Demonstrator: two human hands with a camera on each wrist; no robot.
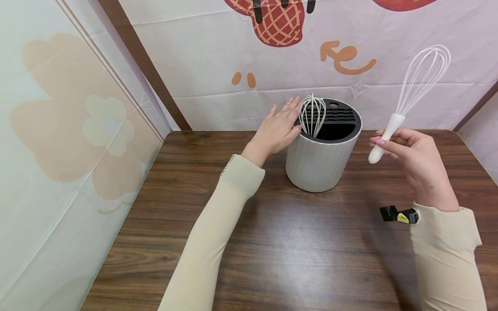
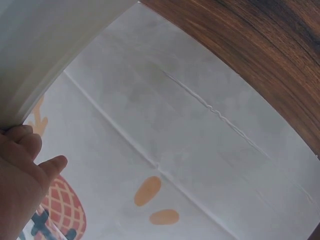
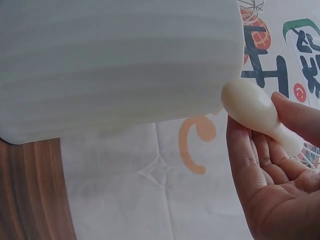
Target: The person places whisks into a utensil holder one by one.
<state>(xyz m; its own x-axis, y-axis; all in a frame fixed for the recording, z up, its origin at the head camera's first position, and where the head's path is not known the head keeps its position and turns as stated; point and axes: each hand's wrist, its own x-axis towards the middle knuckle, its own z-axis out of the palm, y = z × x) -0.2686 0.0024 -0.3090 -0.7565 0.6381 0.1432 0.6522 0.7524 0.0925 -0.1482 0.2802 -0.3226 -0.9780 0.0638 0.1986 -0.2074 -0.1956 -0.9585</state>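
Note:
A ribbed white utensil holder (image 1: pixel 319 166) with a black slotted top stands upright near the back of the table. One whisk (image 1: pixel 312 115) is in it, wire loops up, its handle hidden inside. My left hand (image 1: pixel 277 125) rests against the holder's left rim with fingers extended; the left wrist view shows the hand (image 2: pixel 25 170) beside the holder's wall. To the right of the holder, my right hand (image 1: pixel 416 157) pinches the white handle of a second whisk (image 1: pixel 422 82), held in the air with loops up. The handle end (image 3: pixel 250 105) appears close up in the right wrist view.
The holder stands on a dark wooden table (image 1: pixel 295 255). A printed white cloth (image 1: pixel 202 52) hangs directly behind the table, and another flowered panel (image 1: pixel 58 151) borders its left side. A small black device (image 1: pixel 398 214) sits at the right sleeve cuff.

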